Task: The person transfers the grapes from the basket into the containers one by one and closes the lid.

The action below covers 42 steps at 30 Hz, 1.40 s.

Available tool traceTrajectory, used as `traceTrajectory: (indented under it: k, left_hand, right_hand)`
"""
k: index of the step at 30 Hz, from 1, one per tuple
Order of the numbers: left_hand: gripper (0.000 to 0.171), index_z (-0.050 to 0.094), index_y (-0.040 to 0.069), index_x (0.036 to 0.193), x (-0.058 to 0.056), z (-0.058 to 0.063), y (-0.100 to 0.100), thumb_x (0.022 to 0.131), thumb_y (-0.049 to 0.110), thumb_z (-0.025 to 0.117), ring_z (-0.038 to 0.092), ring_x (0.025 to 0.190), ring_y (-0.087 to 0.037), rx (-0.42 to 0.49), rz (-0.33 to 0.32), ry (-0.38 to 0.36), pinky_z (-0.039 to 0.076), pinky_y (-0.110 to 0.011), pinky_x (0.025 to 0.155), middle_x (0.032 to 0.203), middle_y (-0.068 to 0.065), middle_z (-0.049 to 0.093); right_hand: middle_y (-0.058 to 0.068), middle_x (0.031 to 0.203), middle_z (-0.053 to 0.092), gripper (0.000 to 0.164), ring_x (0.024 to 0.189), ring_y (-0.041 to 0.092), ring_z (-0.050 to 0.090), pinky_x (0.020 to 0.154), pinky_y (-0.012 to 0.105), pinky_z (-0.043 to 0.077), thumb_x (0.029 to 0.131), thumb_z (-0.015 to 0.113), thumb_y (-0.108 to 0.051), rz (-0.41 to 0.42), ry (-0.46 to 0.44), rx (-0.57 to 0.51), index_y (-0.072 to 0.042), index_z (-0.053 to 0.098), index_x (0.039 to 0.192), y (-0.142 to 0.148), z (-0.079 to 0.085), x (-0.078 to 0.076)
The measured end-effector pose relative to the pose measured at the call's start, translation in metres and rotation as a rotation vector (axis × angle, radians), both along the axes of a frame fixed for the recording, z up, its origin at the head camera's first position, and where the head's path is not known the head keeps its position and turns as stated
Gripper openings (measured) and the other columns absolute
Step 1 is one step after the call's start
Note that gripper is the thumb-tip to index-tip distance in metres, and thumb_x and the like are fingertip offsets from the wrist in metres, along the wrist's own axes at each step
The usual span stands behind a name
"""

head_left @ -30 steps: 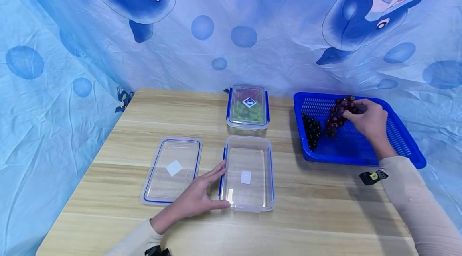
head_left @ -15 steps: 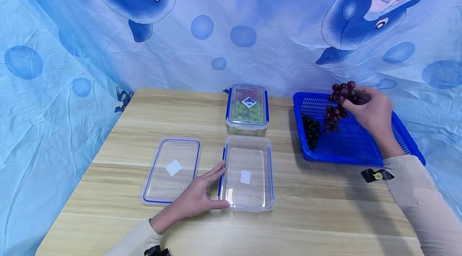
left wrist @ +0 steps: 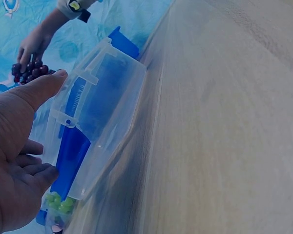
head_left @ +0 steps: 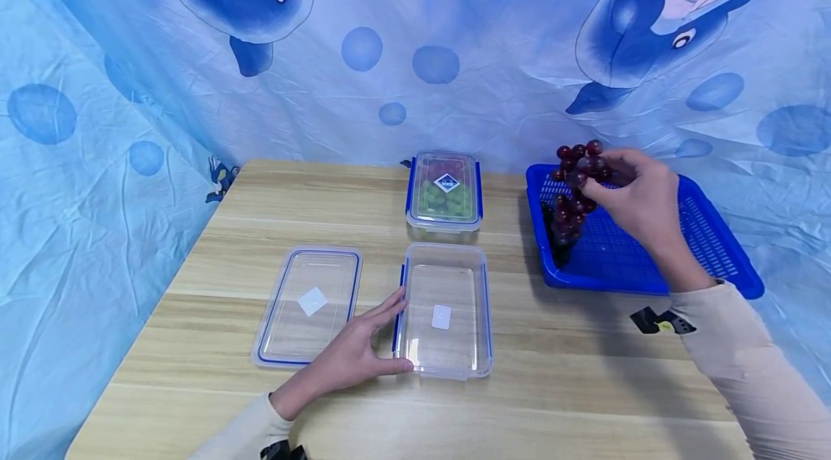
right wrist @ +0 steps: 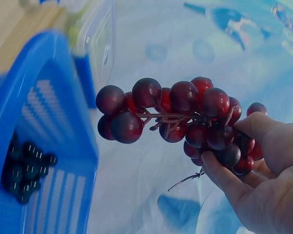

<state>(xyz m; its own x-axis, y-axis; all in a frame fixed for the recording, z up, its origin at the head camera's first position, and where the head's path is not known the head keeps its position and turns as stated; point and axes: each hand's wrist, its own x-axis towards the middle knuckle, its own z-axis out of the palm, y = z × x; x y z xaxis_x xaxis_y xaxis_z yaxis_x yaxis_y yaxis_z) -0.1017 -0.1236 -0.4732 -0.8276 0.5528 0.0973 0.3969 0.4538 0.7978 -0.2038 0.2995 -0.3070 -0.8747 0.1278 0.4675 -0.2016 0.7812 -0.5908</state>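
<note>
My right hand (head_left: 639,197) pinches a bunch of dark red grapes (head_left: 574,189) near its upper end, and the bunch hangs over the left part of the blue basket (head_left: 623,251). In the right wrist view, thumb and fingers close on the grapes (right wrist: 185,112) by the stem. A bunch of black grapes (right wrist: 27,168) lies in the basket, mostly hidden behind the red one in the head view. My left hand (head_left: 353,352) rests with spread, relaxed fingers against the left side of a clear lidless container (head_left: 444,352); its thumb touches the near left corner.
A clear lid (head_left: 286,334) with a blue seal lies left of the container. Behind it stands a lidded container (head_left: 444,215) with green and reddish fruit inside. The wooden table (head_left: 552,373) ends at a blue dolphin-print curtain (head_left: 493,107).
My right hand has lifted the red grapes up from the basket, then moved left with them over the basket's left side. The left hand and the container stay where they were.
</note>
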Motion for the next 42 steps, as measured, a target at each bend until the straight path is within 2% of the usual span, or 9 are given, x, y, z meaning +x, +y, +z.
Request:
traceTrajectory:
  k: [2, 5, 7, 9, 15, 26, 34, 38, 42]
  left_hand:
    - [0.102, 0.043, 0.002, 0.153, 0.0, 0.0, 0.0, 0.075, 0.05, 0.088, 0.033, 0.149, -0.027, 0.002, 0.001, 0.0, 0.029, -0.049, 0.121, 0.168, -0.007, 0.027]
    - [0.102, 0.043, 0.001, 0.153, 0.0, -0.001, -0.001, 0.075, 0.049, 0.088, 0.034, 0.149, -0.027, 0.003, 0.003, 0.0, 0.03, -0.049, 0.121, 0.167, -0.007, 0.028]
    - [0.102, 0.043, 0.002, 0.153, 0.0, -0.001, -0.001, 0.075, 0.049, 0.088, 0.034, 0.149, -0.027, 0.002, 0.005, 0.001, 0.03, -0.049, 0.121, 0.167, -0.006, 0.028]
    - [0.101, 0.044, 0.002, 0.153, -0.001, -0.001, -0.001, 0.075, 0.048, 0.088, 0.034, 0.149, -0.027, 0.001, 0.005, 0.002, 0.031, -0.049, 0.121, 0.167, -0.006, 0.028]
    - [0.101, 0.044, 0.002, 0.153, -0.001, -0.002, -0.001, 0.076, 0.05, 0.088, 0.034, 0.149, -0.028, 0.01, 0.005, -0.007, 0.03, -0.05, 0.121, 0.168, -0.007, 0.028]
    - [0.102, 0.044, 0.001, 0.153, -0.001, -0.001, -0.002, 0.076, 0.053, 0.086, 0.034, 0.149, -0.028, 0.011, -0.001, -0.006, 0.03, -0.05, 0.121, 0.168, -0.007, 0.027]
    - [0.103, 0.042, 0.001, 0.153, -0.002, 0.0, -0.002, 0.076, 0.054, 0.085, 0.034, 0.149, -0.028, 0.004, -0.014, -0.003, 0.03, -0.049, 0.121, 0.168, -0.007, 0.025]
    - [0.103, 0.041, 0.003, 0.154, -0.002, 0.001, -0.001, 0.076, 0.056, 0.084, 0.033, 0.15, -0.028, -0.002, -0.014, 0.004, 0.029, -0.049, 0.121, 0.168, -0.006, 0.025]
    - [0.103, 0.042, 0.003, 0.154, -0.002, 0.001, -0.001, 0.077, 0.056, 0.084, 0.032, 0.15, -0.028, -0.004, -0.014, 0.004, 0.029, -0.049, 0.122, 0.168, -0.006, 0.025]
  right_hand:
    - [0.02, 0.114, 0.075, 0.039, 0.084, -0.02, 0.057, 0.071, -0.003, 0.041, 0.083, 0.084, -0.02, 0.012, 0.001, 0.001, -0.001, 0.073, 0.116, -0.01, 0.0, 0.003]
    - [0.019, 0.112, 0.075, 0.038, 0.093, 0.004, 0.071, 0.072, -0.003, 0.043, 0.083, 0.085, -0.018, 0.054, -0.012, -0.008, -0.003, 0.074, 0.116, -0.025, -0.002, 0.007]
    - [0.018, 0.111, 0.076, 0.037, 0.097, 0.024, 0.074, 0.072, -0.002, 0.045, 0.083, 0.084, -0.016, 0.095, -0.029, -0.026, -0.003, 0.074, 0.116, -0.036, -0.005, 0.011]
    - [0.018, 0.111, 0.076, 0.036, 0.098, 0.033, 0.074, 0.072, -0.001, 0.047, 0.083, 0.084, -0.014, 0.14, -0.047, -0.043, -0.002, 0.073, 0.116, -0.045, -0.007, 0.015]
    - [0.019, 0.107, 0.076, 0.033, 0.096, 0.033, 0.075, 0.07, 0.005, 0.054, 0.082, 0.081, -0.003, 0.245, -0.088, -0.095, 0.0, 0.072, 0.114, -0.073, -0.018, 0.025]
    - [0.016, 0.106, 0.077, 0.033, 0.095, 0.028, 0.076, 0.077, 0.023, 0.062, 0.081, 0.079, 0.002, 0.41, -0.227, -0.256, 0.0, 0.071, 0.113, -0.121, -0.044, 0.047]
    - [0.011, 0.108, 0.076, 0.031, 0.093, 0.025, 0.076, 0.077, 0.029, 0.064, 0.079, 0.081, -0.003, 0.463, -0.335, -0.314, -0.007, 0.074, 0.109, -0.148, -0.077, 0.065]
    - [0.009, 0.109, 0.075, 0.03, 0.096, 0.024, 0.075, 0.08, 0.029, 0.064, 0.08, 0.081, -0.005, 0.467, -0.388, -0.336, -0.008, 0.073, 0.108, -0.157, -0.096, 0.064]
    - [0.008, 0.107, 0.074, 0.027, 0.096, 0.023, 0.075, 0.078, 0.025, 0.063, 0.08, 0.082, -0.005, 0.448, -0.382, -0.328, -0.006, 0.072, 0.105, -0.162, -0.111, 0.058]
